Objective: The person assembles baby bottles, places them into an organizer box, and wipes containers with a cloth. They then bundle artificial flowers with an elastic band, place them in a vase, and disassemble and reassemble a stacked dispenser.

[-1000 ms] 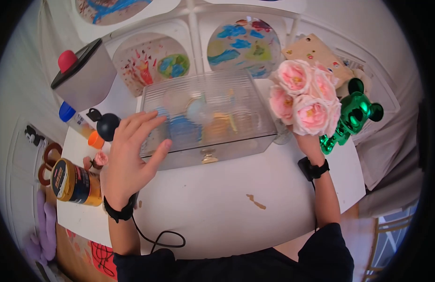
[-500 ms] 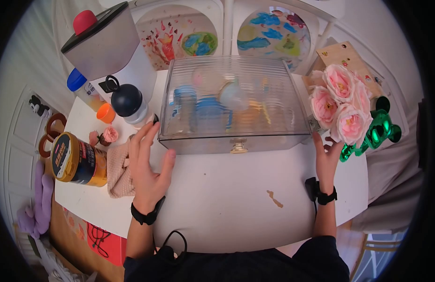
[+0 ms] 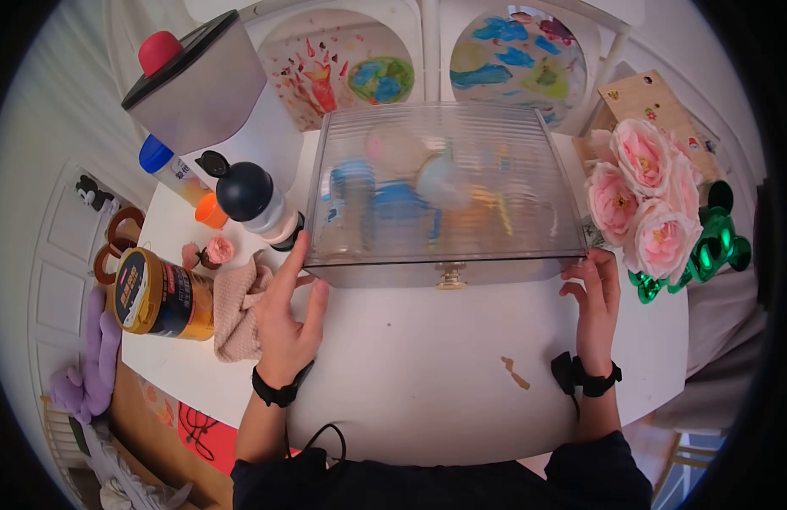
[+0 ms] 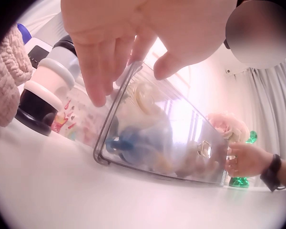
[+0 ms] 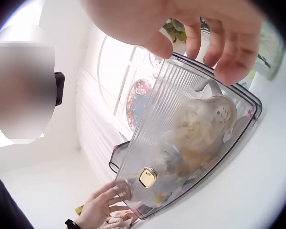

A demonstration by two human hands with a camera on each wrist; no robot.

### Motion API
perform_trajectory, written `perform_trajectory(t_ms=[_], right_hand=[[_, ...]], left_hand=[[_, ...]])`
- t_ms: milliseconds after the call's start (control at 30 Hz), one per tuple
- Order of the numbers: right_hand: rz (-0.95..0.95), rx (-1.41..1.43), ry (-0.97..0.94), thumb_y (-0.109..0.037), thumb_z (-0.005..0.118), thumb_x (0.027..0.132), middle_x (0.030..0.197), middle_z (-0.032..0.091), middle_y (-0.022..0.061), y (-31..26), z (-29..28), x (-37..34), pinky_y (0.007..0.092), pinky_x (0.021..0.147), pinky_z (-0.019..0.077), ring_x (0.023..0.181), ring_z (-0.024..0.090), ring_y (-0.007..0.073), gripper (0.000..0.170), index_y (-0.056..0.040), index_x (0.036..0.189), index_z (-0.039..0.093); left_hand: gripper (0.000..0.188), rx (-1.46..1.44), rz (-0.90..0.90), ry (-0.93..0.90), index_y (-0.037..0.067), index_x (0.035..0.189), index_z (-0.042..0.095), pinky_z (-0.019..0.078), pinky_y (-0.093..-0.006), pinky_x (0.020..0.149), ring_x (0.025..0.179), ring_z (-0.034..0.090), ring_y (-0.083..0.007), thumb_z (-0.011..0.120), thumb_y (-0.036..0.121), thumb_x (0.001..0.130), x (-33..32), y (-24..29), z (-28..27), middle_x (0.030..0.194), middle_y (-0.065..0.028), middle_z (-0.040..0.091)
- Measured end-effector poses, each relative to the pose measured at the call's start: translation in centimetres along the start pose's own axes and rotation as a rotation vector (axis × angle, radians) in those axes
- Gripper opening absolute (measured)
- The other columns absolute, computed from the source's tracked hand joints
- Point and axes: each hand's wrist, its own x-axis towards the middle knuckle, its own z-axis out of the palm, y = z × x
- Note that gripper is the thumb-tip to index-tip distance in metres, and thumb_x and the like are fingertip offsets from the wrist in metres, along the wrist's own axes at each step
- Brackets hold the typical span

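Note:
A clear box with a ribbed lid and a gold clasp stands on the white table, and blurred colourful items show through it. At its left front corner is my left hand, fingers extended along the side and thumb spread apart in front. My right hand is at the right front corner, its fingers slightly bent along that side. In the right wrist view the thumb comes to the lid's corner. Pink roses in a vase stand just beyond the right hand.
Left of the box are a dark-capped bottle, an orange cup, a knitted cloth and a yellow-black tub. A grey bin with a red knob stands behind them. A shiny green figure is at right.
My left hand has come down from over the box's left front to its side. The right hand has moved from the roses to the box's right corner. The head view has shifted.

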Motion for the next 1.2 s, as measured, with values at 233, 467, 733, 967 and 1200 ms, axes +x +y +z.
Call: perform_trajectory(t_ms=[233, 467, 733, 967, 1200], right_hand=[[0.035, 0.065, -0.021, -0.033, 0.058, 0.113, 0.106, 0.057, 0.0025, 0.5, 0.1, 0.3, 0.0324, 0.081, 0.0527, 0.099, 0.062, 0.0124, 0.030, -0.0085, 0.130, 0.055], [0.068, 0.119, -0.078, -0.036, 0.059, 0.112, 0.098, 0.064, 0.0019, 0.8, -0.9, 0.8, 0.0333, 0.083, 0.0526, 0.098, 0.065, 0.0133, 0.032, -0.0100, 0.130, 0.055], [-0.028, 0.040, 0.014, -0.025, 0.062, 0.112, 0.096, 0.068, 0.0023, 1.4, -0.9, 0.0, 0.0318, 0.081, 0.0544, 0.095, 0.069, 0.0147, 0.017, -0.0094, 0.108, 0.062], [0.034, 0.184, 0.012, -0.023, 0.064, 0.111, 0.096, 0.068, 0.0026, 1.6, -1.2, 0.5, 0.0322, 0.080, 0.0554, 0.094, 0.070, 0.0148, 0.014, -0.0094, 0.106, 0.064], [0.006, 0.167, 0.013, -0.022, 0.065, 0.110, 0.095, 0.072, 0.0045, 1.5, -0.7, 0.6, 0.0295, 0.083, 0.0536, 0.092, 0.069, 0.0142, 0.016, -0.0070, 0.104, 0.067]], left_hand=[[0.058, -0.103, -0.030, -0.012, 0.001, 0.160, 0.051, 0.0596, -0.0340, 0.098, 0.132, 0.066, -0.0233, 0.065, 0.006, 0.104, 0.1, 0.0, -0.4, 0.154, -0.0166, 0.063], [0.058, -0.153, -0.029, -0.001, 0.003, 0.159, 0.053, 0.0627, -0.0330, 0.094, 0.131, 0.066, -0.0238, 0.067, 0.003, 0.103, 0.1, -0.1, -0.2, 0.154, -0.0153, 0.063], [0.053, -0.144, -0.055, 0.063, 0.002, 0.155, 0.057, 0.0639, -0.0317, 0.090, 0.125, 0.069, -0.0221, 0.067, 0.004, 0.103, 0.4, 0.5, 0.5, 0.153, -0.0156, 0.065], [0.045, -0.173, -0.139, 0.075, 0.006, 0.149, 0.065, 0.0654, -0.0325, 0.085, 0.122, 0.074, -0.0230, 0.066, 0.005, 0.104, 0.3, 0.2, 0.2, 0.144, -0.0184, 0.070], [0.044, -0.191, -0.164, 0.089, 0.006, 0.152, 0.063, 0.0607, -0.0246, 0.076, 0.085, 0.063, -0.0042, 0.064, 0.012, 0.109, 0.0, -0.3, 0.3, 0.124, -0.0032, 0.078]])
